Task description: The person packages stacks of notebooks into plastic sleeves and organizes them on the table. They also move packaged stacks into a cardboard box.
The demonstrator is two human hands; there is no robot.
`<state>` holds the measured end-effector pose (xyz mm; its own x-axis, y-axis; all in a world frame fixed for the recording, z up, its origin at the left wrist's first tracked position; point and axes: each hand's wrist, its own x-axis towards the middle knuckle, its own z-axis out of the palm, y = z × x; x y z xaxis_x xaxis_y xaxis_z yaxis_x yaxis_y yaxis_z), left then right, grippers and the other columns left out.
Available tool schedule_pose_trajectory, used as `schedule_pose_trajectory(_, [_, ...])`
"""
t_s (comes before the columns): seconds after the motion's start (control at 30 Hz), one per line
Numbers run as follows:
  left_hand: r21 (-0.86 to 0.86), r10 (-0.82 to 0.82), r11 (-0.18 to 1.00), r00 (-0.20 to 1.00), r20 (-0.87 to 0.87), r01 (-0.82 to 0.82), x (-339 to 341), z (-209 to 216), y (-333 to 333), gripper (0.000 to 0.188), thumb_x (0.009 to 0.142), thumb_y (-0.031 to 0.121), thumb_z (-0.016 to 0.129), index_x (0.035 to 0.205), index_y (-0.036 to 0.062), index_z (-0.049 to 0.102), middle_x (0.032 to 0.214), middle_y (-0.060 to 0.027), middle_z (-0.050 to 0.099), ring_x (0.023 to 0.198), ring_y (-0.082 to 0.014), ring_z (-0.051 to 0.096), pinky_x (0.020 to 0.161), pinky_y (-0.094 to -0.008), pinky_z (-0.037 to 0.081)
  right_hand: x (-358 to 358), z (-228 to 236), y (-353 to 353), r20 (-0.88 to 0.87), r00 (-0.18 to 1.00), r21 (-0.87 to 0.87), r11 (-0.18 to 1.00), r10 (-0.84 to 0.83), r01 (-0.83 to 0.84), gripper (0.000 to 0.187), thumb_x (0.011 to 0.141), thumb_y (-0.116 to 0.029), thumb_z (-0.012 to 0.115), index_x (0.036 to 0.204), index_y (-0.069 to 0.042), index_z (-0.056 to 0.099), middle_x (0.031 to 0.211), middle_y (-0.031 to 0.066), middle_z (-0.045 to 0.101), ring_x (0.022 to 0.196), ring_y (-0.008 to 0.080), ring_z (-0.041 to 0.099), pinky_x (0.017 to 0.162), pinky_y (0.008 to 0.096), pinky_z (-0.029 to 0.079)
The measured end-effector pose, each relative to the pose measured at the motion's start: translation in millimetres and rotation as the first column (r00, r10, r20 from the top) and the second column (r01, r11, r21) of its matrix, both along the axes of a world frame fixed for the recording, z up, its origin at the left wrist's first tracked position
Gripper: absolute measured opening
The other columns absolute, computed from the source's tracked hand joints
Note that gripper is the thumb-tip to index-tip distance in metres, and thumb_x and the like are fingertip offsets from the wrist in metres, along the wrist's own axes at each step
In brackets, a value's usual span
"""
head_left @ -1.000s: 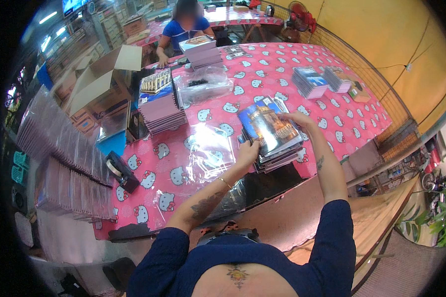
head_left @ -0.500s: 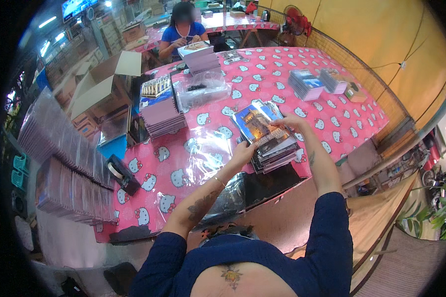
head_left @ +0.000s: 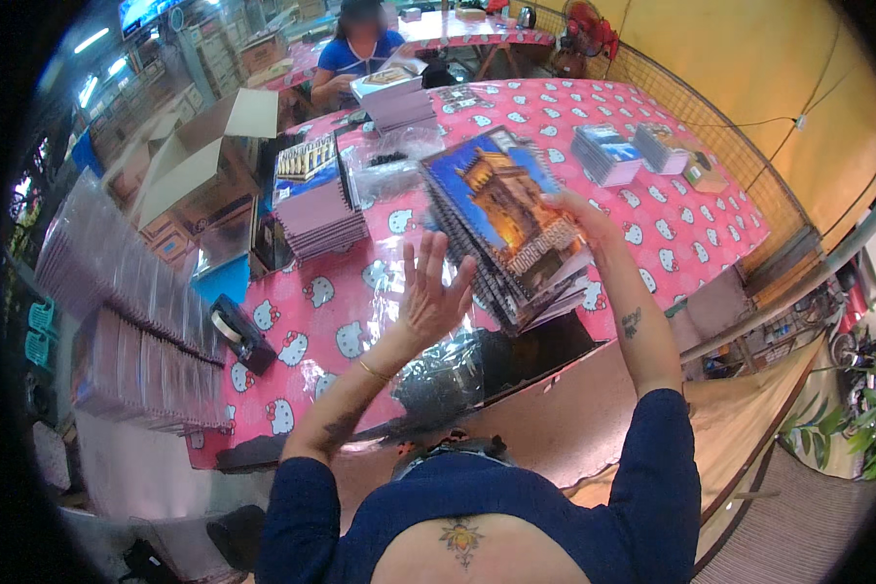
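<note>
A spiral-bound notebook (head_left: 501, 200), its cover showing a lit stone building against blue sky, is lifted off the stack with its face tilted toward me. My right hand (head_left: 579, 222) grips it by the right edge, fingers hidden behind it. Under and behind it are more spiral-bound notebooks (head_left: 496, 300), fanned unevenly at the table's near edge; whether some are lifted along with it I cannot tell. To the left, my left hand (head_left: 430, 297) is raised above the clear plastic film (head_left: 438, 375), fingers spread, touching nothing.
On the pink patterned table (head_left: 516, 107) stand a notebook stack (head_left: 316, 209), a tape dispenser (head_left: 243, 336) and small book piles (head_left: 608, 156). Plastic-wrapped notebooks (head_left: 146, 370) rise at the left, near an open cardboard box (head_left: 195, 185). A person (head_left: 360, 54) sits across, handling a book.
The top notebook has come up off the stack toward me in my right hand. My left hand has let go of the stack, moved left and spread its fingers.
</note>
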<state>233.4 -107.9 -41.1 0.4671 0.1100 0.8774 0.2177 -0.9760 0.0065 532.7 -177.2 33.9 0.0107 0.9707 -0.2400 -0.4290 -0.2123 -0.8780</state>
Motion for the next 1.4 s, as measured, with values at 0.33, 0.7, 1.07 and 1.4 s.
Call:
schedule_pose_trajectory(0.33, [-0.755,-0.190,0.635,0.980,0.055,0.165,-173.8,9.4,-14.8,0.079,0.068,0.016,0.087,0.131,0.0040,0.041,0.123,-0.0150,0.058,0.110,-0.0285,0.061,0.092,-0.0438,0.051,-185.7,-54.9,1.7,-0.026,0.902,0.345,0.851,0.430,-0.395,0.121,0.068,-0.090,0.045,0.155,-0.010,0.018,0.154,0.0172,0.028,0.142,0.0299,0.030,0.115,0.0436,0.026])
schedule_pose_trajectory(0.7, [-0.957,-0.069,0.137,0.966,0.250,0.257,-228.4,-112.3,6.3,0.098,0.063,0.012,0.087,0.141,0.0055,0.029,0.129,-0.0126,0.050,0.120,-0.0252,0.051,0.103,-0.0383,0.042,-301.0,-175.6,6.0,0.319,0.898,0.494,0.862,-0.303,0.115,0.124,0.057,-0.049,0.091,0.151,-0.007,0.021,0.148,0.0134,0.033,0.135,0.0264,0.033,0.114,0.0389,0.026])
schedule_pose_trajectory(1.07, [-0.906,0.035,0.111,0.909,0.415,0.409,-221.0,-120.0,0.3,0.100,0.067,0.014,0.087,0.142,0.0045,0.022,0.128,-0.0132,0.047,0.120,-0.0257,0.048,0.103,-0.0384,0.040,-315.5,-156.2,10.1,0.416,0.823,0.534,0.837,-0.385,0.121,0.110,0.063,-0.035,0.092,0.147,-0.007,0.025,0.132,0.0148,0.047,0.122,0.0258,0.048,0.106,0.0378,0.037])
schedule_pose_trajectory(1.4, [-0.942,-0.074,0.241,0.972,0.223,0.235,-231.4,-102.6,16.0,0.109,0.059,0.019,0.091,0.145,0.0047,0.025,0.132,-0.0122,0.046,0.125,-0.0245,0.045,0.106,-0.0389,0.036,-294.1,-145.1,-0.4,0.413,0.880,0.482,0.876,-0.236,0.009,0.092,0.074,-0.037,0.084,0.146,-0.006,0.036,0.141,0.0095,0.048,0.125,0.0212,0.049,0.105,0.0351,0.039])
